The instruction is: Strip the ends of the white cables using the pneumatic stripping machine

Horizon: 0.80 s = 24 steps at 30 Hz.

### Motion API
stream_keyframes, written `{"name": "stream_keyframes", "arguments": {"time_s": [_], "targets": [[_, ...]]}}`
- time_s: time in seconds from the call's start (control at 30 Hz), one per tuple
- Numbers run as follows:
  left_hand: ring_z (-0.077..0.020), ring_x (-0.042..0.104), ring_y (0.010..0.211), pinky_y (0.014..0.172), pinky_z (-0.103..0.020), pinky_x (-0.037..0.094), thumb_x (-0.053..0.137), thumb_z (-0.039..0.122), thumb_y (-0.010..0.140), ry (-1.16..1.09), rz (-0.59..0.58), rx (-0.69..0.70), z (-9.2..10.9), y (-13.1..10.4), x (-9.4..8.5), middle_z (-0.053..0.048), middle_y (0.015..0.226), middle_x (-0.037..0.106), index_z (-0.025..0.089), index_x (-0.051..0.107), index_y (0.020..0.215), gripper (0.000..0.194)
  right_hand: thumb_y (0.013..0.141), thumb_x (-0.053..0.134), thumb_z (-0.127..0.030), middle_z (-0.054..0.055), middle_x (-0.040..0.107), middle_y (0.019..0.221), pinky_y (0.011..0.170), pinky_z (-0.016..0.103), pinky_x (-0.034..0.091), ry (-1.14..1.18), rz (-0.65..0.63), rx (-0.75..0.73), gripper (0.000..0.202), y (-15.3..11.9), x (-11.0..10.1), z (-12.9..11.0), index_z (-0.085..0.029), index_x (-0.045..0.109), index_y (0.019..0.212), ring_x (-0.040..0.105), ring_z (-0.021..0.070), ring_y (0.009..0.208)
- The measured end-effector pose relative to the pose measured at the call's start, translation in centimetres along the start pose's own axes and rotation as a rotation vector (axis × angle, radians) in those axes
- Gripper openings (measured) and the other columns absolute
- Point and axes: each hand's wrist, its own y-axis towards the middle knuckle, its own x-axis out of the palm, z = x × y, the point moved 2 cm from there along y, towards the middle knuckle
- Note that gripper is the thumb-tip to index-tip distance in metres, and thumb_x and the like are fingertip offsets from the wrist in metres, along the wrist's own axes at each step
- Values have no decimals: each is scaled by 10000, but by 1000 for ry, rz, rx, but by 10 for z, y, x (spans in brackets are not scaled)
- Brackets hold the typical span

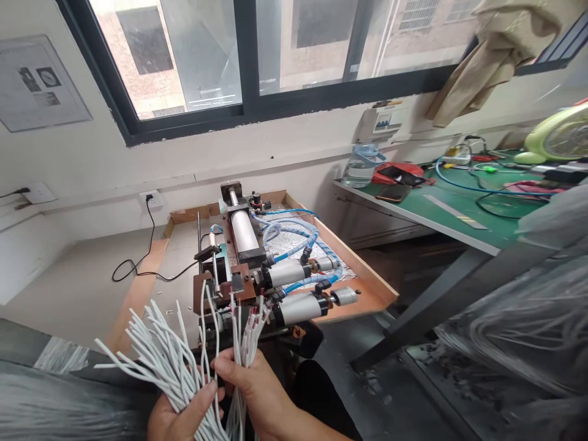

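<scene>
White wires (171, 361), gripped in left hand (181, 415), smaller bunch (246, 344) (reddish tips (261, 301)) gripped in right hand (261, 389)

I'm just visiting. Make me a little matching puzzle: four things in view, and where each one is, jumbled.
1. Fanned-out white wires
2. Wires with reddish tips
3. Plastic jug
4. Beige cloth

A. On the green table
B. In the right fingers
C. Hanging by the window
D. In the left fingers

Pairs: 1-D, 2-B, 3-A, 4-C
</scene>
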Motion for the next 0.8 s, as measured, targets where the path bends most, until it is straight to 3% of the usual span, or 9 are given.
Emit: {"name": "stream_keyframes", "arguments": {"time_s": [0.13,0.4,0.63,0.8], "targets": [[-228,612,594,544,-318,491,748,205,434,-43,34,-50,1,2,-2,-69,610,661,110,591,738,355,565,678,-320,-1,529,472,452,202,315,-52,159,-109,250,-6,-7,-1,-110,552,615,419,72,432],[-237,619,636,569,-333,507,753,166,427,-88,67,-88,0,6,-4,-85,647,668,103,569,797,418,518,682,-353,-1,521,431,439,205,274,-73,188,-56,279,-6,-8,-2,-113,547,563,385,68,384],[-231,619,590,540,-308,500,756,169,411,-86,98,-102,1,2,-3,-51,570,653,122,578,758,393,578,639,-292,-23,476,431,454,197,268,-106,139,-86,202,-4,-4,-8,-110,553,564,361,63,415],[-263,615,686,587,-312,485,741,207,441,-94,-29,-90,3,-2,0,-70,681,673,118,628,767,356,564,663,-270,-4,513,514,466,200,268,-199,-69,0,201,-2,-3,-1,-100,618,661,417,79,471]]}}
